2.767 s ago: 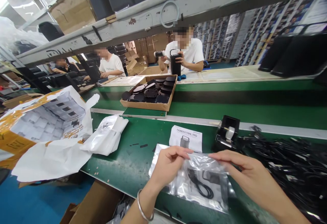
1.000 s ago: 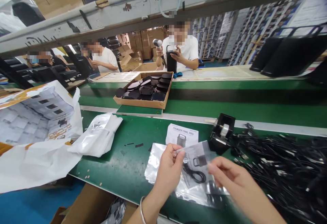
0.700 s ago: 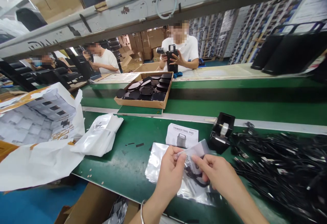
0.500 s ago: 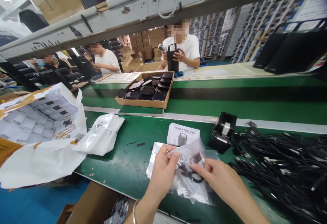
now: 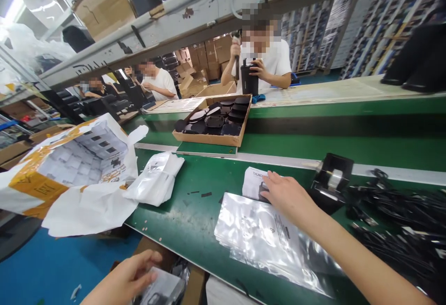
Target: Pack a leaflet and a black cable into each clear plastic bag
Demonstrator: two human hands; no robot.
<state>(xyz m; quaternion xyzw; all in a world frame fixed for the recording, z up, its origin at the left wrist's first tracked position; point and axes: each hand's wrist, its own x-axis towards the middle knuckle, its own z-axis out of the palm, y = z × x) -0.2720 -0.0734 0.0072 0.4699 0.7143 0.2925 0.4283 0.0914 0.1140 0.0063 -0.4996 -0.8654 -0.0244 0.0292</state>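
Two bare hands, set well apart. Right hand (image 5: 287,198): stretched over the green surface (image 5: 195,189) from the near right, its fingers extended and its grip left unclosed; whether any edge is pinched beneath the fingertips cannot be told. One printed leaflet (image 5: 251,185): laid flat on the surface, covered at its right part by the right fingertips, and so placed under and to the left of that grip; its print is run left to right with a slight downward slant, but its long axis cannot be judged, part being hidden. Left hand (image 5: 134,275): held low, off the near edge of the surface, blurred, fingers half curled with a gap before the thumb; nothing is seen clasped. One filled bag (image 5: 163,291): placed just below the left hand, at the cardboard box (image 5: 197,284); contact cannot be told. Of the two, the right hand is placed nearer the leaflet. One stack of transparent bags (image 5: 244,230): laid on the near side of the leaflet, long axis slanted from far left to near right, partly crossed by the right forearm. One tape dispenser (image 5: 332,179) and one heap of black cables (image 5: 393,221): both set to the right.
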